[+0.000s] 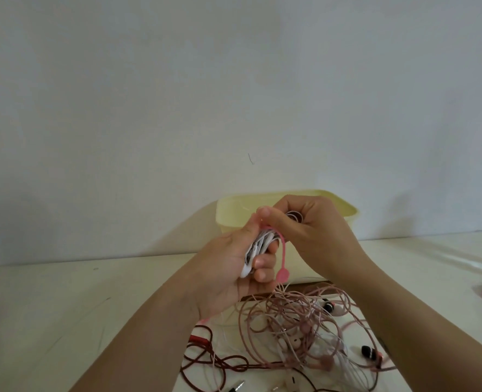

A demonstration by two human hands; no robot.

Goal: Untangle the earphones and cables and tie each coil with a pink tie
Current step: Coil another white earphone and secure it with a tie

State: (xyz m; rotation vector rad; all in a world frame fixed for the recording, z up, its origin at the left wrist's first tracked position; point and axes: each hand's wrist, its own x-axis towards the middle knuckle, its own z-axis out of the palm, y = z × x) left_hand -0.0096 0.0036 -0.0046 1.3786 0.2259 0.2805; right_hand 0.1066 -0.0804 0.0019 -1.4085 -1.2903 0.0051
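White earphone coil (258,244) bunched in curled left hand (222,267) above table (64,306), likely so loops wouldn't spring | right hand (313,236) pinched pink tie (282,261) at coil top, round end dangling | pink cable tangle (299,329) lay below, unsorted

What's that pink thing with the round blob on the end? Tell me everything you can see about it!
It is the pink tie: a thin, bright pink strap, soft and rubbery by the look of it, ending in a flat round disc. Its top end sits over the white cable coil, pinched there by the right hand. The left hand grips the coil. From there the strap curves over and hangs down beside the coil, with the disc dangling free. It is not fastened yet.
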